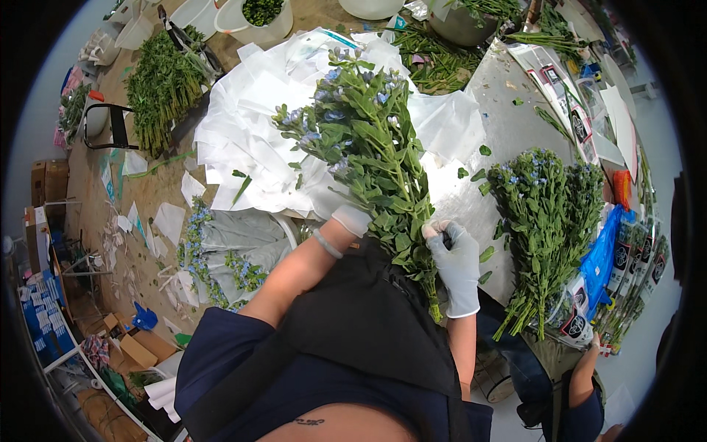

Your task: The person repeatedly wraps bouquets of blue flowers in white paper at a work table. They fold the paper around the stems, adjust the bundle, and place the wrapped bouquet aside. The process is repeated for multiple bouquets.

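A leafy bunch of blue-flowered stems (pixel 381 149) lies slanted across the middle, its blooms towards the top and its cut ends low before my apron. My left hand (pixel 353 218), in a pale glove, reaches in under the bunch from the left; the leaves hide its fingers. My right hand (pixel 454 254), in a thin whitish glove, is at the right side of the lower stems, thumb and forefinger bent together at the leaves. Whether a leaf is pinched there cannot be made out. Behind the blooms, white paper sheets (pixel 254 121) are heaped.
More blue-flowered bunches (pixel 541 221) lie on the metal table (pixel 486 110) at the right, beside a blue plastic bag (pixel 602 265). A co-worker's arm (pixel 582 370) is at lower right. A grey-wrapped flower bundle (pixel 243 243) stands at left. Cut stems (pixel 436 61) lie beyond the paper.
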The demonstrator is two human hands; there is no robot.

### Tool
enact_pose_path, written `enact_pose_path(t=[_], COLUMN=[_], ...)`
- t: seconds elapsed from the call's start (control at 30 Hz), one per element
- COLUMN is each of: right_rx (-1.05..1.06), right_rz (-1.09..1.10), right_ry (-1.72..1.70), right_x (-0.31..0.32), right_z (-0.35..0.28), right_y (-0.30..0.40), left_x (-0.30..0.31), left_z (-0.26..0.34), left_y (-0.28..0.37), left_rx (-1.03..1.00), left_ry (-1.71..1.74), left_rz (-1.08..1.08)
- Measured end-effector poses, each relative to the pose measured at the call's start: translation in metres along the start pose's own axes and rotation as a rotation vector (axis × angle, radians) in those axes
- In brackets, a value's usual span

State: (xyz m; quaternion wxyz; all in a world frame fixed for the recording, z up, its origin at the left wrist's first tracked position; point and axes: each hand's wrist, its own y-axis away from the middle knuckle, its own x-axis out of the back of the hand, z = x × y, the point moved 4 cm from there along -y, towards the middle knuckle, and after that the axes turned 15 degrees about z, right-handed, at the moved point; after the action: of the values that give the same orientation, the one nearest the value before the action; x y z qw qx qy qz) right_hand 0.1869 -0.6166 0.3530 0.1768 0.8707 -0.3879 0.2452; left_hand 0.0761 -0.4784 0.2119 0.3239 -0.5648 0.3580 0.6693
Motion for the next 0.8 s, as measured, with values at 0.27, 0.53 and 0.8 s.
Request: enact_pose_path(t=[0.27,0.53,0.8], right_rx=[-0.039,0.031,0.217], right_rz=[-0.03,0.115,0.31], right_ry=[0.29,-0.105,-0.28], right_x=[-0.014,-0.008,-0.015], right_z=[0.015,0.016,0.001], right_y=[-0.008,-0.006,-0.043], left_x=[-0.001,0.0,0.002], left_z=[0.007,0.015,0.019], left_y=[0.001,0.003,0.007], left_rx=[-0.049,-0.094,-0.132], left_ry=[0.017,0.033,0.038], left_rz=[-0.092,-0.162,-0.225])
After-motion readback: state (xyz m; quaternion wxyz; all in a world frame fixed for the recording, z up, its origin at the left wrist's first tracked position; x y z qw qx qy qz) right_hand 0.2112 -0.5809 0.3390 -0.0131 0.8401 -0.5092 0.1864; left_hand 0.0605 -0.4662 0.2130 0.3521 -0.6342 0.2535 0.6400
